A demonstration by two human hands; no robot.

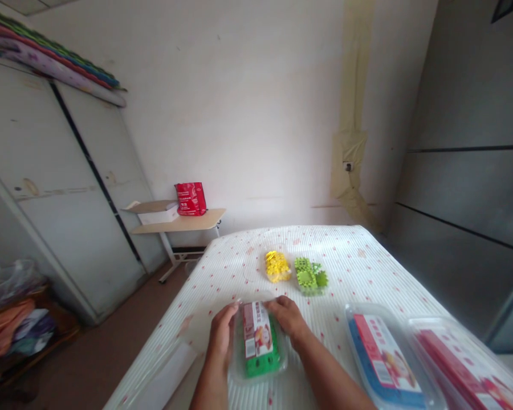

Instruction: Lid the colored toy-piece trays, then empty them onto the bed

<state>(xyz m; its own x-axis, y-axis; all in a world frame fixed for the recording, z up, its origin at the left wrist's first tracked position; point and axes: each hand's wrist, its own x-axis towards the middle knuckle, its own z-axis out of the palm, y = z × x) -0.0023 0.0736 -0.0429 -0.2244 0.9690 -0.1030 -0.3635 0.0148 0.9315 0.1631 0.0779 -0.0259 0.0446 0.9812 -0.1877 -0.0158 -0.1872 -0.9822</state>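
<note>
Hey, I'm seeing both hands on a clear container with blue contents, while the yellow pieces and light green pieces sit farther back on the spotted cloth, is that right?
Not quite: the head view shows green contents, not blue, in the clear container under both hands. The rest is right.

From the head view I see my two bare forearms entering at the bottom edge. My left forearm (211, 378) rises steeply, leaning slightly right; my right forearm (331, 367) slants up and leftward from lower right. My left hand (223, 326) and right hand (288, 318) face each other, a little apart and almost level, fingers bent inward in a grip, some fingertips hard to make out.
</note>
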